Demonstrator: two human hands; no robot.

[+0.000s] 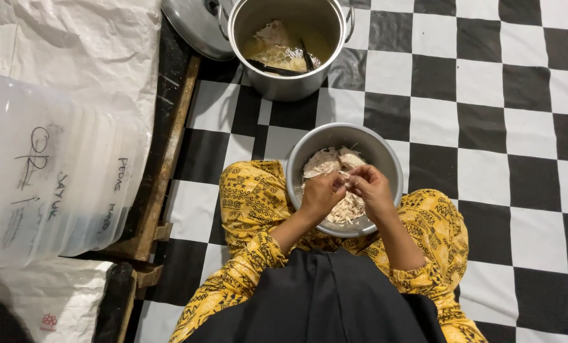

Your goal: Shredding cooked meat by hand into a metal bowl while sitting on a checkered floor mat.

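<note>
While your left hand (321, 194) and right hand (368, 188) both pinch one strip of chicken (342, 183) over the bowl (385, 159), you look mid-shred; pull it apart next.

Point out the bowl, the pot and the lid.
bowl (385, 157): head view, right rim.
pot (284, 86): head view, front outer wall.
lid (192, 25): head view, its domed top.
</note>
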